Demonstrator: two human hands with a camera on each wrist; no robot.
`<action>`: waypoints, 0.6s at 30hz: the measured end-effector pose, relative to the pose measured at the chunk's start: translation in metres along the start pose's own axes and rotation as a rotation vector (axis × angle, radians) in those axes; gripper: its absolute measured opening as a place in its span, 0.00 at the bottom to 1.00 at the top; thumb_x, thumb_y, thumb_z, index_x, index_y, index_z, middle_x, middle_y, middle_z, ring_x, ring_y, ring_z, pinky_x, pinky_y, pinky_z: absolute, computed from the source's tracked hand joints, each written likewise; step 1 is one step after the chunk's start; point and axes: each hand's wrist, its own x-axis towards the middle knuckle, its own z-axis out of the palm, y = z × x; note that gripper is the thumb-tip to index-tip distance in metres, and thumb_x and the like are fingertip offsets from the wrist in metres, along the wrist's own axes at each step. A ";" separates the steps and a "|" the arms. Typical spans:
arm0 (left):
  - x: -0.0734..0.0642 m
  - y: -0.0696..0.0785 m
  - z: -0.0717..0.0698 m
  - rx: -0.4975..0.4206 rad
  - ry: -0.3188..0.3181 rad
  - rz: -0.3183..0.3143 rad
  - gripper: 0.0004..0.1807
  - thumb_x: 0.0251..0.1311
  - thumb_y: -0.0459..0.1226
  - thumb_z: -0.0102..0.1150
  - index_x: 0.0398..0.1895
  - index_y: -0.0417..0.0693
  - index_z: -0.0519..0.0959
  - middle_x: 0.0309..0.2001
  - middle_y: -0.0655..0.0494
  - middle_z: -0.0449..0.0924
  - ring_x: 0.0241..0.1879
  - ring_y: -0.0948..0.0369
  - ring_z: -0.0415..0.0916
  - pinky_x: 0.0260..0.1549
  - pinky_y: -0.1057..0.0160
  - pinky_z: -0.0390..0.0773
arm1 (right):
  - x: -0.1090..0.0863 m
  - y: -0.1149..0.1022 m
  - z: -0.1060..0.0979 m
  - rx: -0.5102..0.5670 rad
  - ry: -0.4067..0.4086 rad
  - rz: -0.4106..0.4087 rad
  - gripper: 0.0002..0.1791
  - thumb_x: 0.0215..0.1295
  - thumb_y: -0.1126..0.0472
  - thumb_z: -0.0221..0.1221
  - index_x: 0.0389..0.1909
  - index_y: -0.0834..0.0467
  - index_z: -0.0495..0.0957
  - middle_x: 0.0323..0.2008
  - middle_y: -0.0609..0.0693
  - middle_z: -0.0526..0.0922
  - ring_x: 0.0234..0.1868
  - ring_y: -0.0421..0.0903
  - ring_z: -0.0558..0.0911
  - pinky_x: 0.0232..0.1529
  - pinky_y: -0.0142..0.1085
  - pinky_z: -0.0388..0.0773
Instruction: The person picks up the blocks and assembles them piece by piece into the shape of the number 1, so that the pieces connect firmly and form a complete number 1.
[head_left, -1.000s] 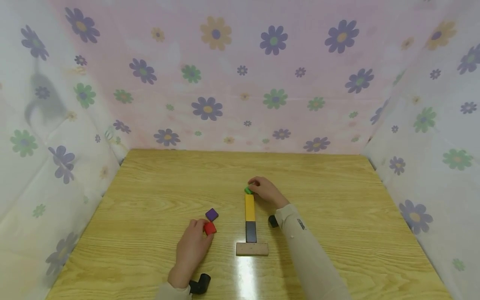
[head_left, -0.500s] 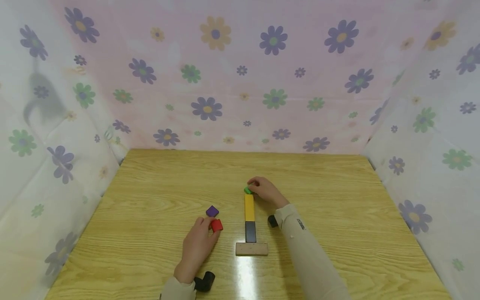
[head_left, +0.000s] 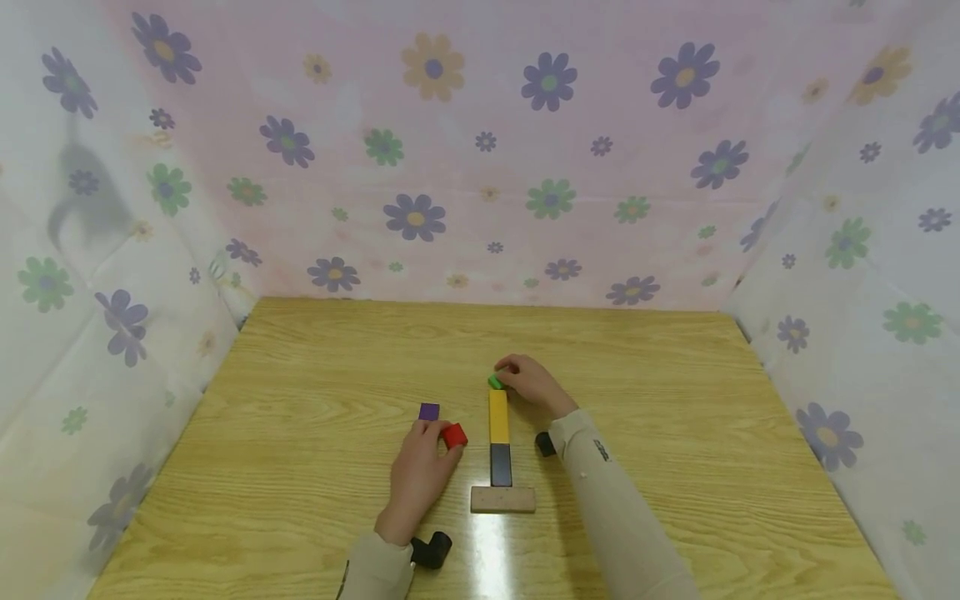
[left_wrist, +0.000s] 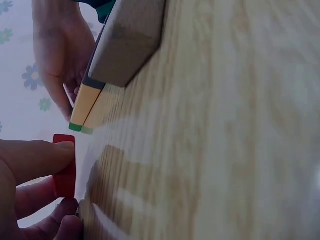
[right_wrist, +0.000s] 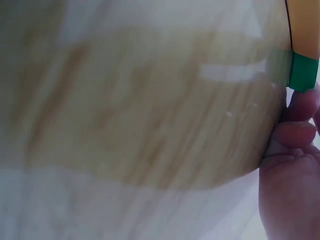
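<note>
Fingertips and thumb of the left hand [head_left: 422,477] pinch the red block [head_left: 455,435], below and just left of frame centre. On my feed it sits askew and nearly square, so I can't name its long axis. Beside that hand, the purple block [head_left: 429,411] is partly covered. Further right, the yellow block [head_left: 498,417] and dark grey block [head_left: 500,465] point lengthwise up the frame, the beige block [head_left: 503,500] crosswise below. Bent fingers of the right hand [head_left: 534,385] touch the green block [head_left: 495,382]; pinching or pressing, I can't tell. I judge this as lining up blocks; next calls for squaring the red one.
</note>
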 end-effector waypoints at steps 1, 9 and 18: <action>0.002 0.001 0.001 -0.011 0.004 -0.006 0.19 0.48 0.47 0.63 0.44 0.52 0.76 0.36 0.58 0.69 0.31 0.61 0.68 0.21 0.64 0.66 | 0.000 0.000 0.000 -0.001 0.003 -0.001 0.15 0.64 0.57 0.50 0.49 0.57 0.74 0.40 0.49 0.75 0.38 0.45 0.72 0.45 0.42 0.68; 0.023 0.012 0.011 -0.087 0.018 -0.057 0.19 0.50 0.47 0.60 0.46 0.51 0.76 0.37 0.57 0.71 0.27 0.62 0.65 0.20 0.65 0.64 | -0.001 0.000 0.000 0.015 0.011 0.015 0.14 0.64 0.57 0.51 0.48 0.57 0.74 0.41 0.49 0.75 0.39 0.45 0.72 0.46 0.41 0.68; 0.045 0.020 0.022 -0.054 0.063 -0.103 0.20 0.50 0.51 0.60 0.44 0.53 0.78 0.32 0.60 0.72 0.30 0.61 0.69 0.20 0.65 0.65 | 0.001 0.001 -0.002 0.007 0.008 0.008 0.15 0.64 0.57 0.51 0.49 0.56 0.74 0.43 0.50 0.76 0.42 0.45 0.73 0.47 0.41 0.68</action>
